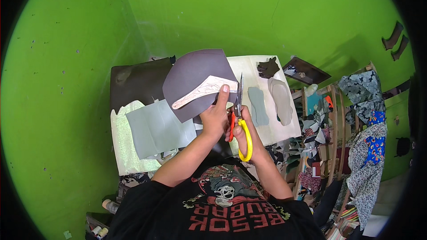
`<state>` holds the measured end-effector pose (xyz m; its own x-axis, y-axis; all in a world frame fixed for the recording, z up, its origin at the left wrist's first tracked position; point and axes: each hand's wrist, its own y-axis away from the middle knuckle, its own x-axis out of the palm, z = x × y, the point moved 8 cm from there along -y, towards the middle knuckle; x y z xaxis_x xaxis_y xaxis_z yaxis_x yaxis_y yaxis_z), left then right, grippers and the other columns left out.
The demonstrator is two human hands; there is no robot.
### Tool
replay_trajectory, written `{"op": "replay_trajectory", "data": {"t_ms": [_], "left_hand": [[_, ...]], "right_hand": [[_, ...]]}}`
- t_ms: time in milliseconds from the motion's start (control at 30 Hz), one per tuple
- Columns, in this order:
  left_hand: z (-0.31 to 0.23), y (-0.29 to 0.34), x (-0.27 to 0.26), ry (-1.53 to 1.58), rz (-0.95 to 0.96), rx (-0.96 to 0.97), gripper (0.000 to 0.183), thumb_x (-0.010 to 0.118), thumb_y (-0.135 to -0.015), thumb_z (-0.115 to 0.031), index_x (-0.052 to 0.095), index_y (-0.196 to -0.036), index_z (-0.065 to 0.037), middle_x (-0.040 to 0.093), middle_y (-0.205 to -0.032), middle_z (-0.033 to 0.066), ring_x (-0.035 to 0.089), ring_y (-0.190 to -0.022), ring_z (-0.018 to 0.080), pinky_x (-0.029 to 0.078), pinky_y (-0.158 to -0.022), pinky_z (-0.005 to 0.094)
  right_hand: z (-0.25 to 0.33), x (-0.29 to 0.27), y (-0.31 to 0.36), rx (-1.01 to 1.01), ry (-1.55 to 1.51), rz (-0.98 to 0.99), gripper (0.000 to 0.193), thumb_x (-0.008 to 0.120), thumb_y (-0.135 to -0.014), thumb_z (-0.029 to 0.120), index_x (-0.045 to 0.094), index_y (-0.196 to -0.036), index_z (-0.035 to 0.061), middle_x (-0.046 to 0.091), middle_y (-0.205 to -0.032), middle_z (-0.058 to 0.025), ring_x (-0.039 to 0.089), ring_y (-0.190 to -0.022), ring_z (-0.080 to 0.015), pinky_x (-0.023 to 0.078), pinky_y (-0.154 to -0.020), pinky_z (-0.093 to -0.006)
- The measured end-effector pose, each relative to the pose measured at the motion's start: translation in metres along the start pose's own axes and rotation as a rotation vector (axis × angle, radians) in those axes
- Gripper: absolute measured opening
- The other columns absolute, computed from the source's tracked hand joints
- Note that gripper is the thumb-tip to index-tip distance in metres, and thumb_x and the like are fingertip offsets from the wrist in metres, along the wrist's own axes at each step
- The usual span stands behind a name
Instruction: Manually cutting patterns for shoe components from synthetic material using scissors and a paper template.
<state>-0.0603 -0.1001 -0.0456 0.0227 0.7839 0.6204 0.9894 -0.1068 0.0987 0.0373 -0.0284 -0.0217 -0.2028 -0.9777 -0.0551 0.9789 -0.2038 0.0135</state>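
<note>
My left hand point(215, 119) grips a stiff dark purple-brown sheet point(190, 69) by its lower right side. The thumb presses a narrow, curved cream pattern piece point(204, 89) flat on top of the sheet. In my right hand point(254, 140) is a pair of scissors point(248, 144) with one yellow and one orange-red handle. Their blades point away from me beside the sheet's right edge and look slightly parted. Whether they touch the sheet, I cannot tell. Some right-hand fingers are hidden behind the handles.
Beneath my hands, a white board point(291, 130) bears a blue-grey sole-shaped piece point(257, 106), beige-grey sole shapes point(281, 102) and dark brown scraps point(268, 67). Grey-green sheets point(153, 129) and a dark brown sheet point(138, 79) lie left. A wooden rack point(336, 129) full of scraps stands right.
</note>
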Motion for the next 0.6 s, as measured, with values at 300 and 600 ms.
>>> {"op": "replay_trajectory", "data": {"t_ms": [300,600], "left_hand": [[0.0029,-0.0018,-0.0004,0.062,0.008,0.055,0.034,0.072,-0.093,-0.025,0.063,-0.111,0.003,0.066,-0.107,0.0075,0.060,-0.095,0.0135,0.048,-0.086,0.0282],[0.0004,0.0033,0.0005,-0.002,0.004,0.023,0.029,0.074,-0.092,-0.019,0.064,-0.108,0.002,0.066,-0.103,0.0061,0.060,-0.089,0.0117,0.049,-0.080,0.0262]], "right_hand": [[-0.0044,0.0001,0.0018,0.022,-0.034,0.020,0.087,0.060,-0.083,0.073,0.034,-0.127,0.0032,0.051,-0.092,-0.0077,0.053,-0.073,-0.0152,0.050,-0.063,-0.0286],[-0.0015,0.0003,0.0034,0.000,-0.027,0.052,0.089,0.060,-0.081,0.075,0.034,-0.127,0.0026,0.049,-0.095,-0.0058,0.052,-0.080,-0.0133,0.050,-0.067,-0.0287]]}}
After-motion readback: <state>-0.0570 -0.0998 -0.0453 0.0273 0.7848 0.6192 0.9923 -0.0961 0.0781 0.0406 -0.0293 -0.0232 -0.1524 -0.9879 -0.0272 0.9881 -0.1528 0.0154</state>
